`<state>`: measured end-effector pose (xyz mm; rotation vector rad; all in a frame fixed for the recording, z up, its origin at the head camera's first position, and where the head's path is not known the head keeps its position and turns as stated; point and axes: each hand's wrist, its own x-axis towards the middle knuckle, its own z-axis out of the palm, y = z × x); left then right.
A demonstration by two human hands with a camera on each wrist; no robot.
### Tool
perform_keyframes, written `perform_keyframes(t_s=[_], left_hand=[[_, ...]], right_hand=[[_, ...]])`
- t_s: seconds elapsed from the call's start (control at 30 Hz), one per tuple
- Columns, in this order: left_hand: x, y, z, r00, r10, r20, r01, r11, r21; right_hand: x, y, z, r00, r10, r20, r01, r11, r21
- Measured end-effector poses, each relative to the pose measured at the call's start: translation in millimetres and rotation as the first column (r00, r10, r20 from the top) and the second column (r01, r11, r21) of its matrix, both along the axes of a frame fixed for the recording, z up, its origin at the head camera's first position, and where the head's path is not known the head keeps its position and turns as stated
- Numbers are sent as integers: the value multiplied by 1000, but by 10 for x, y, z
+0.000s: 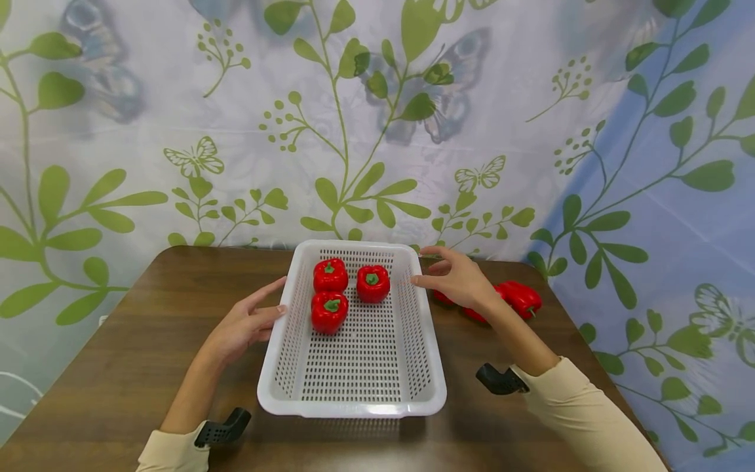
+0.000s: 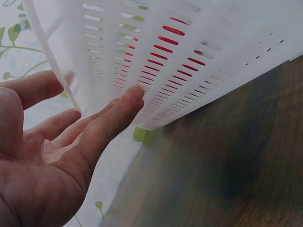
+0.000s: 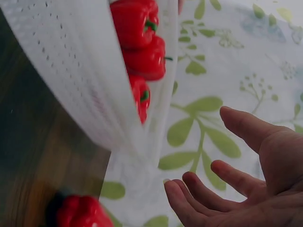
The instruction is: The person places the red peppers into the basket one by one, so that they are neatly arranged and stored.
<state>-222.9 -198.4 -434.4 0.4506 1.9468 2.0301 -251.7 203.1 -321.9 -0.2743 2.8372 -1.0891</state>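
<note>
A white perforated plastic basket [image 1: 354, 410] stands on the table with three red bell peppers inside: one at the back left [image 1: 330, 275], one below it [image 1: 329, 313], and one at the right [image 1: 373, 284]. My left hand [image 1: 250, 324] is at the basket's left side, its thumb at the rim and its loosely extended fingers [image 2: 111, 118] along the outer wall. On the other side, my right hand [image 1: 457, 278] is spread beside the back right rim; the right wrist view shows a gap between its fingertips and the basket. Nothing is in that palm.
More red bell peppers [image 1: 522, 298] lie on the brown wooden table [image 1: 141, 341], right of the basket and partly hidden behind my right hand and forearm. A patterned cloth [image 1: 248, 131] with leaves and butterflies hangs behind the table and along its right side.
</note>
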Motion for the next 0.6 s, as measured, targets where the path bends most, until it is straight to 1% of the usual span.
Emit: perform_keyframes(t_s=[0.17,0.3,0.47,0.6], left_hand=[[-11,12,-12,999,35,36,-35,999,-2],[-14,18,-17,997,50,51,-50,999,0],[-5,10,-12,999,37,37,-37,999,-7],[1,11,6,998,38,40,-38,999,-13]], right_hand=[[7,257,-40,999,-34,3,34,999,1],[7,458,-78,997,-75,4,75,997,5],[27,687,-115,989,-146,-3,146,989,6],[55,886,-147,982,-191,-5,191,982,-6]])
